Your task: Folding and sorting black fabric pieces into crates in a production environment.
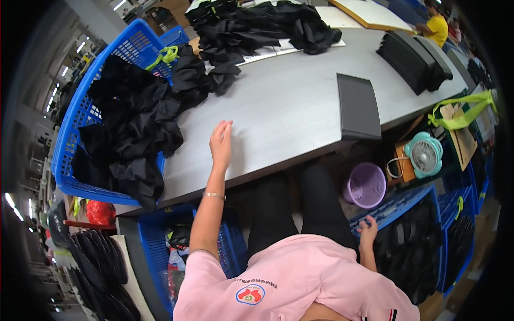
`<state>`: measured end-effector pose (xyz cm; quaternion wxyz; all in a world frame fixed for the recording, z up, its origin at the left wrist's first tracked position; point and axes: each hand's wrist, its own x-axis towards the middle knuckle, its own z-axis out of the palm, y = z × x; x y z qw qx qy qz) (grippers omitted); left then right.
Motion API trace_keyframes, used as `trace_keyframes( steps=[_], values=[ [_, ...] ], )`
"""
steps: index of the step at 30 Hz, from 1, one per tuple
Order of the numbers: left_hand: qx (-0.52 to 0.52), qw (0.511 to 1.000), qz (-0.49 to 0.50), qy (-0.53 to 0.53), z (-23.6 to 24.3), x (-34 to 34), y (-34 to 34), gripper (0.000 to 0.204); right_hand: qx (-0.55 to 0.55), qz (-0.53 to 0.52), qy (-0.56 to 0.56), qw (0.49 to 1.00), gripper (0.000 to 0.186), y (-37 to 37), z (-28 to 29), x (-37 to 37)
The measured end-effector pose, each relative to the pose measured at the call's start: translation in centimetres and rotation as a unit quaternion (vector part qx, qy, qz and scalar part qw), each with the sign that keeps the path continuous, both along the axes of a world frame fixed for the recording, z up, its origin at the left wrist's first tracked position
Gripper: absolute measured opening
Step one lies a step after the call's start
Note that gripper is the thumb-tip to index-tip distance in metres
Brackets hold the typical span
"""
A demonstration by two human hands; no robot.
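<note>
The person's left hand [220, 142] hangs over the grey table [273, 115] with its fingers straight and close together, apparently gripping nothing. The right hand [368, 231] is low at the person's right side, fingers apart and loosely bent, with nothing seen in it; whether it touches the blue crate [399, 202] beside it cannot be told. Nearest the left hand are black cloth pieces [128, 120], crumpled in the large blue basket [91, 193] at the table's left end. Some spill over the basket's right side onto the tabletop, probably because the limp cloth is heaped too high for the wall to hold it. The basket's place at the left seems to keep the pieces within easy reach. A dark grey block [358, 104] lies at the table's near edge on the right, perhaps for the same reason, while a black stack [408, 61] stands farther off, toward the far right. More black fabric [257, 24] is piled along the far side, likely to leave the middle of the surface free. The crate on the right holds further black pieces [409, 246], its sides presumably containing them.
</note>
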<state>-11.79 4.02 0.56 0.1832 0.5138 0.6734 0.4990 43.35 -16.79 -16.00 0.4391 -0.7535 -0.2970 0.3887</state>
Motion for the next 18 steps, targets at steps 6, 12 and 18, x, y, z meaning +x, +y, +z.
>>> trace_keyframes(
  steps=[6,12,18],
  values=[
    [0.077,0.989,0.100,0.082,1.9,-4.1,13.8,0.042,-0.018,0.098,0.031,0.995,0.026,2.5,5.1,-5.6],
    [0.133,0.971,0.199,-0.019,2.1,-2.9,16.8,0.015,0.154,0.282,-0.192,0.927,0.014,6.9,11.6,-12.5],
    [0.083,0.983,-0.003,-0.164,2.5,7.5,5.0,0.024,0.386,0.422,-0.269,0.775,0.027,13.8,20.0,-21.0]
  ],
)
